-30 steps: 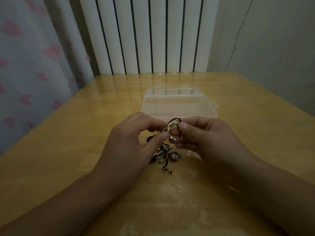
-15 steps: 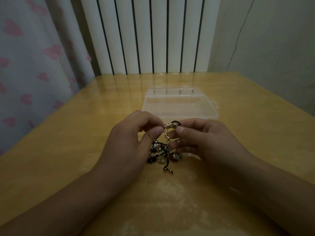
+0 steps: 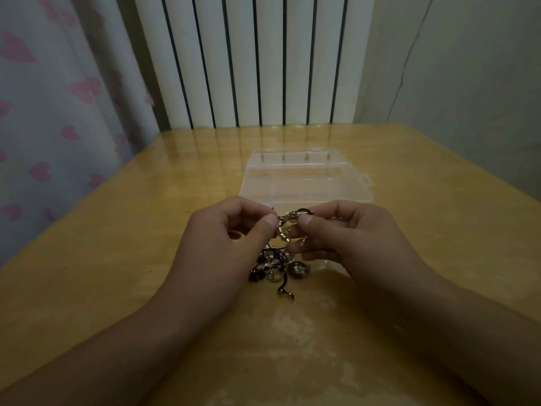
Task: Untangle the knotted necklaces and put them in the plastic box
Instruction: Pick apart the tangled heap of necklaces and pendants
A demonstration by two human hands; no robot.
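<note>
I see both hands, left hand (image 3: 222, 247) and right hand (image 3: 351, 241), pinching gold chain (image 3: 285, 230), dark necklace tangle (image 3: 278, 268) half hidden at 6 o'clock, plastic box (image 3: 304, 183) at 12 o'clock

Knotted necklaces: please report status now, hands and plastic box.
Left hand and right hand both pinch the gold chain tangle. Dark cords and beads hang onto the wooden table. Clear plastic box open behind, nothing blocking.

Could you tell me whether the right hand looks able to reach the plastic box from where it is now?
Probably yes. The plastic box lies open just beyond the right hand with nothing between them, though that hand and the left hand both pinch the gold chain.
</note>
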